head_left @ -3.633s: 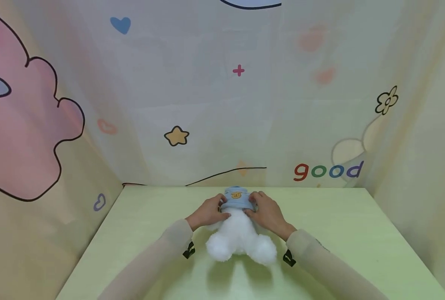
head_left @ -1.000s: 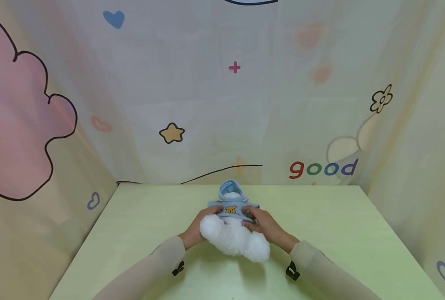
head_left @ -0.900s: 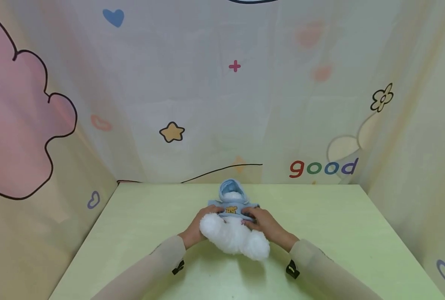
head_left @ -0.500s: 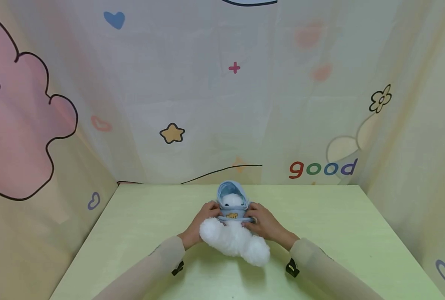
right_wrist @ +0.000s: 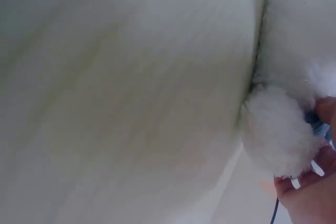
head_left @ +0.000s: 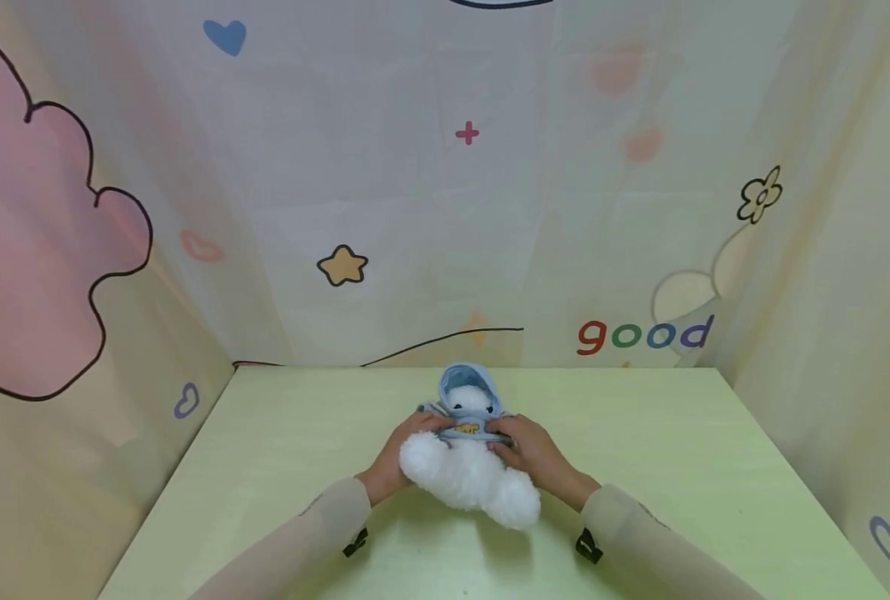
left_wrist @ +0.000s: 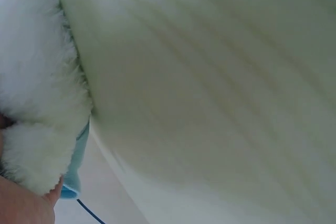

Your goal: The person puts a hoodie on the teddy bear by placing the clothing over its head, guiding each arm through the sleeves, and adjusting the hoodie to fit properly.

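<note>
A white fluffy plush toy [head_left: 463,475] lies face up in the middle of the table in the head view, legs toward the person. It wears a small blue hoodie [head_left: 469,423] with a yellow animal print. The hood frames the head, and dark eyes show under its edge. On the toy's left-hand side in the picture, my left hand [head_left: 406,447] pinches the hoodie's hem. Opposite it, my right hand [head_left: 541,454] grips the other side of the hem, fingers above and thumb below. White fur [left_wrist: 39,56] hides most of the left fingers in the left wrist view.
The pale green table [head_left: 640,467] reaches back to a printed cloth wall [head_left: 415,208]. Cloth also encloses the left and right sides. Black straps hang under both sleeves.
Earlier the hoodie was bunched over the toy's head, hiding the face. It has come down over the body, and the head now shows through the hood, eyes visible. Both hands stay on the hem.
</note>
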{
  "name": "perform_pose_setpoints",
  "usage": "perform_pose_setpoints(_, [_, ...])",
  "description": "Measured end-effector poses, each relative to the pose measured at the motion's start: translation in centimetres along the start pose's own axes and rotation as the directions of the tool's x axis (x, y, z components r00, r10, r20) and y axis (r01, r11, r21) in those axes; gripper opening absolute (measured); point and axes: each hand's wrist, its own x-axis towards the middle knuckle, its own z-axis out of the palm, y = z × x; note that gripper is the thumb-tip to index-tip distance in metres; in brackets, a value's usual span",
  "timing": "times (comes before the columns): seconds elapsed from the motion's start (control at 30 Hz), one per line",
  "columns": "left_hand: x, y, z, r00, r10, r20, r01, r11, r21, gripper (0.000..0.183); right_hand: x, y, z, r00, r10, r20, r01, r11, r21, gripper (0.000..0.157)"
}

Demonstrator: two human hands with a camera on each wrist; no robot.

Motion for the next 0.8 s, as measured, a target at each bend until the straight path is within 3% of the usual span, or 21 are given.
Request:
perform_pose_setpoints(0.17, [0.14, -0.12, 0.06, 1.0, 0.01, 0.025, -0.01, 1.0, -0.019, 0.022, -0.01, 0.16, -0.29, 0.998, 0.0, 0.066, 0.001, 1.0, -0.017, 0.01])
perform_pose_setpoints(0.3, [0.45, -0.04, 0.14, 0.998, 0.001, 0.068, -0.004, 0.999, 0.043, 0.008, 0.08, -0.02, -0.54, 0.994, 0.012, 0.111, -0.013, 1.0, 0.005, 0.013])
perform_pose_setpoints(0.43, [0.55, 0.23, 0.06, 0.998, -0.007, 0.067, 0.001, 0.995, 0.095, 0.011, 0.2, -0.27, -0.58, 0.992, -0.018, 0.125, 0.023, 0.999, -0.038, 0.019])
perform_pose_setpoints(0.57, [0.49, 0.4, 0.07, 0.996, -0.042, 0.081, 0.035, 0.996, 0.085, 0.02, 0.21, -0.46, -0.59, 0.992, -0.023, 0.123, 0.027, 0.999, -0.033, 0.021])
perform_pose_setpoints(0.73, [0.29, 0.54, 0.01, 0.995, -0.004, 0.104, -0.006, 0.995, 0.099, 0.035, 0.03, -0.41, -0.61, 0.992, -0.016, 0.128, 0.018, 1.0, -0.016, 0.029])
perform_pose_setpoints(0.8, [0.29, 0.54, -0.14, 0.993, 0.016, 0.119, -0.025, 0.997, 0.072, 0.032, 0.0, -0.36, -0.65, 0.991, -0.018, 0.136, 0.022, 0.999, -0.029, 0.029])
